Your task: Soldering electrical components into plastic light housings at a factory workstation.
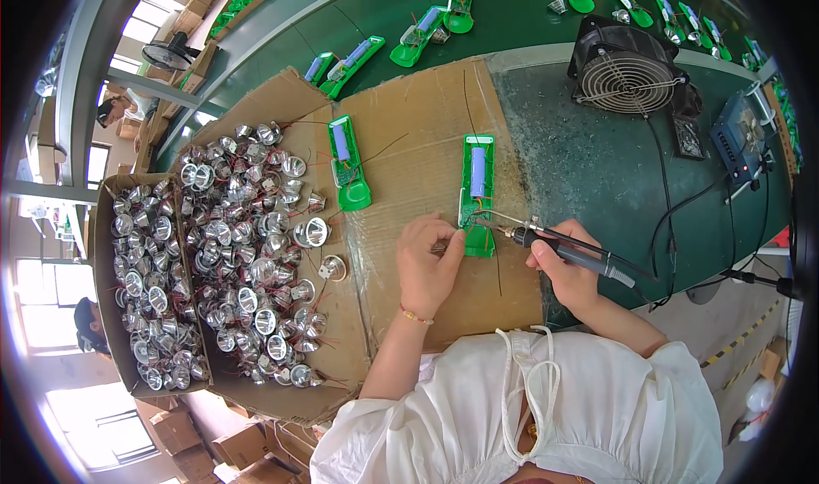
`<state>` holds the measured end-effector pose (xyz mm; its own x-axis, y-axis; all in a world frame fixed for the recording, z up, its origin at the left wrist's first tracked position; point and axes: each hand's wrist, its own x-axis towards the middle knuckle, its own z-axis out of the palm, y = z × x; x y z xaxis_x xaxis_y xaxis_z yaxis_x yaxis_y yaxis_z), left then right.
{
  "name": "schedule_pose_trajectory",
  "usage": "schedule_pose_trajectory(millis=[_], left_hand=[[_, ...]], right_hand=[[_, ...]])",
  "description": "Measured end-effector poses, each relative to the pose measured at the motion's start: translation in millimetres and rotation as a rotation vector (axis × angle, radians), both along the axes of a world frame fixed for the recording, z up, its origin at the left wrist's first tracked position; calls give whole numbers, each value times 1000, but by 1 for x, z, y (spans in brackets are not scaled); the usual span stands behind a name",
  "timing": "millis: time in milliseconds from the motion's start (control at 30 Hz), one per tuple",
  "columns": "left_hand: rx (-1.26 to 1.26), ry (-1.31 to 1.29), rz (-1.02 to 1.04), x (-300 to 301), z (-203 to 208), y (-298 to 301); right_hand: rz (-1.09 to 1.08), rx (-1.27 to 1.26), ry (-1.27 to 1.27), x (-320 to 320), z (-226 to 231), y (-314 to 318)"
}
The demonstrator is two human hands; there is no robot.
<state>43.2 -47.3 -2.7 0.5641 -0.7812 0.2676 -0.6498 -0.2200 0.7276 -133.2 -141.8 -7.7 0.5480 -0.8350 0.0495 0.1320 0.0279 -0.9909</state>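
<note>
On the cardboard in front of me lies a green plastic housing point(479, 237) with a purple-blue cylindrical battery point(478, 173) and thin wires. My right hand point(570, 271) grips a soldering iron point(559, 249), whose tip reaches the housing's wired part just below the battery. A thin metal tube runs alongside the iron. My left hand point(429, 258) is at the housing's left edge, fingers curled together; a small silvery bit shows between them, mostly hidden. Another green housing point(348, 164) with a battery lies farther left.
Cardboard boxes of silver reflector cups point(247, 245) fill the left, with a loose cup point(333, 267) beside them. A black fan point(627, 70) and a blue soldering station point(740, 134) with cables stand at right. More green housings point(418, 36) lie along the far green surface.
</note>
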Motion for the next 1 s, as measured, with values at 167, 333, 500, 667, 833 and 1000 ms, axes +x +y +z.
schedule_pose_trajectory(millis=[167,333,500,667,833,1000], left_hand=[[-12,-5,-6,0,0,0],[-12,-12,-3,1,1,0],[-15,-12,-11,1,3,-2],[17,44,46,-4,11,-1],[195,-41,25,0,27,-2],[349,-208,-129,20,32,-67]], right_hand=[[-9,36,-19,1,1,2],[-56,19,-27,-8,5,2],[-55,21,-46,-14,2,0],[-94,14,-61,-24,3,-7],[-161,-25,6,-46,-2,-20],[-175,21,18,-48,-8,-29]])
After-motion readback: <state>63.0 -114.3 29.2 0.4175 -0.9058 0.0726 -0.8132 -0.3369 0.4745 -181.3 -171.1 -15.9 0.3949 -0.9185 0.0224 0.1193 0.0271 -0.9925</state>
